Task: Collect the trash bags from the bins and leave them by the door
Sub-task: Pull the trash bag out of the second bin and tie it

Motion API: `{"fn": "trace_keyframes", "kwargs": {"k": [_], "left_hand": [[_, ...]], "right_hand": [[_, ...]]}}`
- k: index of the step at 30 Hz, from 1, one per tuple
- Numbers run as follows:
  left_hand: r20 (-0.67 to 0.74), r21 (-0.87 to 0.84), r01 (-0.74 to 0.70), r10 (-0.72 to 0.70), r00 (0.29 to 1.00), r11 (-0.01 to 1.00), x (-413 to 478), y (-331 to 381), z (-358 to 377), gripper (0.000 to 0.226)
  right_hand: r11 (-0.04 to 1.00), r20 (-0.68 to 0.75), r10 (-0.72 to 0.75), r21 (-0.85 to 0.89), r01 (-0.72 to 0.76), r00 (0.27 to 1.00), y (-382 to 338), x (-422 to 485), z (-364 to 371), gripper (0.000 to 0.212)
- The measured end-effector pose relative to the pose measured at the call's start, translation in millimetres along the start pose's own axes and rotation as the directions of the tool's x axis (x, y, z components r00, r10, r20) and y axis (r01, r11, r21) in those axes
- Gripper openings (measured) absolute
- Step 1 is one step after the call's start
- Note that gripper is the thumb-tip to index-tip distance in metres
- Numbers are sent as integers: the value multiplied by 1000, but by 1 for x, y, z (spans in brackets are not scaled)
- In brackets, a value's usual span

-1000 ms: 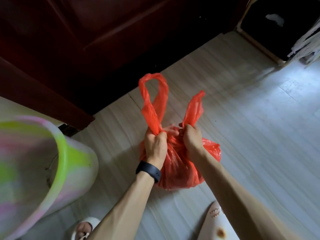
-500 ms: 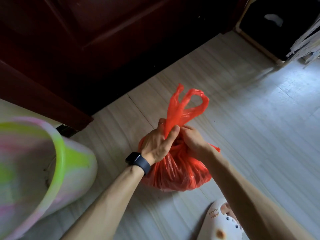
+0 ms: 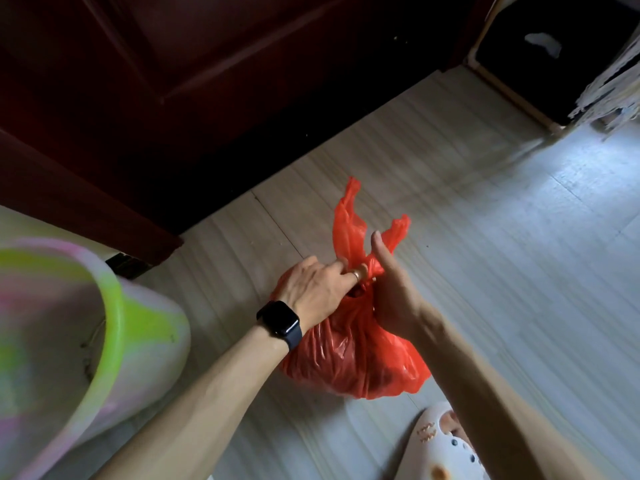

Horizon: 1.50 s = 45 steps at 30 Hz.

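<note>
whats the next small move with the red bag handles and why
Probably pull the two handles apart to cinch the knot: the left hand and right hand meet at the red bag neck, and the handle ends stand loose above it.

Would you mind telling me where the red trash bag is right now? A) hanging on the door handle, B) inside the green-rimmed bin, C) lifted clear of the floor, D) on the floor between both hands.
D: the red trash bag sits on the floor, its neck between the left hand and right hand.
</note>
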<state>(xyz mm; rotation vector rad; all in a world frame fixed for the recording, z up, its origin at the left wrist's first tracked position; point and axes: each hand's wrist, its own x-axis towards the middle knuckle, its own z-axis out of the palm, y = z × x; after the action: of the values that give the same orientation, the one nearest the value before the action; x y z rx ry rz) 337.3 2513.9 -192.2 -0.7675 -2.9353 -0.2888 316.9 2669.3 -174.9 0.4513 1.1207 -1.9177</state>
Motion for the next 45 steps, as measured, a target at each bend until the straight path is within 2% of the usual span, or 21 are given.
{"fn": "trace_keyframes", "kwargs": {"k": [2,4,7,8,10,12,14,15,17,19,21,26,29,32,35,36,37,39,40,42,45], "left_hand": [[-46,34,-60,61,997,998,-3,6,5,31],[-70,12,-67,67,995,998,-7,8,4,32],[51,-308,254,-250,967,917,-15,6,-4,34],[161,-399,397,-364,918,826,-16,3,-6,33],[361,-545,571,-443,821,614,-13,-4,-10,23],[529,-677,665,-419,738,315,-6,-14,-15,16],[687,-681,732,-345,640,1,2,-25,-20,18],[739,-652,753,-300,603,-92,6,-30,-21,17],[814,-575,803,-207,543,-155,11,-36,-23,12],[861,-508,839,-135,490,-197,16,-37,-22,14],[867,-497,842,-104,486,-208,19,-35,-20,17],[888,-459,880,-84,452,-121,26,-29,-20,17],[887,-462,882,-73,456,-99,27,-31,-20,34],[866,-497,860,-121,485,-115,29,-30,-24,25],[869,-495,848,-101,484,-190,33,-30,-25,20],[888,-456,866,-44,458,-203,33,-29,-27,21],[902,-423,884,-5,431,-200,34,-28,-27,24],[910,-407,896,10,415,-181,36,-27,-25,27],[902,-419,891,30,430,-174,38,-24,-29,29],[888,-443,889,83,453,-117,38,-20,-33,49],[899,-429,904,105,426,6,38,-18,-38,82]], "right_hand": [[999,-162,46,31,-41,986,1,10,-3,78],[993,-290,89,97,-63,953,2,18,-8,65],[982,-301,110,179,-58,947,-3,18,-10,51],[977,-273,115,203,-60,955,-5,15,-9,53],[975,-201,106,213,-63,974,-9,9,-8,53],[982,-95,66,181,-48,993,-9,4,-10,52],[988,-23,40,147,-36,999,-10,-1,-12,49],[990,1,37,138,-36,999,-10,-4,-13,49],[991,50,19,132,-25,999,-11,-9,-15,52],[993,88,-11,118,1,996,-14,-15,-13,49],[994,109,-46,99,35,993,-16,-18,-15,40],[999,62,-36,40,34,997,-18,-17,-23,38],[998,43,-4,60,1,999,-16,-17,-27,40],[998,95,-45,56,40,994,-16,-21,-27,35],[984,139,-92,-140,112,986,-17,-23,-25,13],[936,139,-130,-309,168,982,-17,-23,-26,4],[822,112,-206,-518,234,972,-15,-21,-28,9],[464,46,-413,-849,253,910,-7,-14,-34,16],[349,24,-527,-905,242,850,-3,-10,-34,14],[305,-36,-694,-919,249,719,4,-3,-34,17],[440,-170,-756,-847,298,633,8,5,-34,15]]}}
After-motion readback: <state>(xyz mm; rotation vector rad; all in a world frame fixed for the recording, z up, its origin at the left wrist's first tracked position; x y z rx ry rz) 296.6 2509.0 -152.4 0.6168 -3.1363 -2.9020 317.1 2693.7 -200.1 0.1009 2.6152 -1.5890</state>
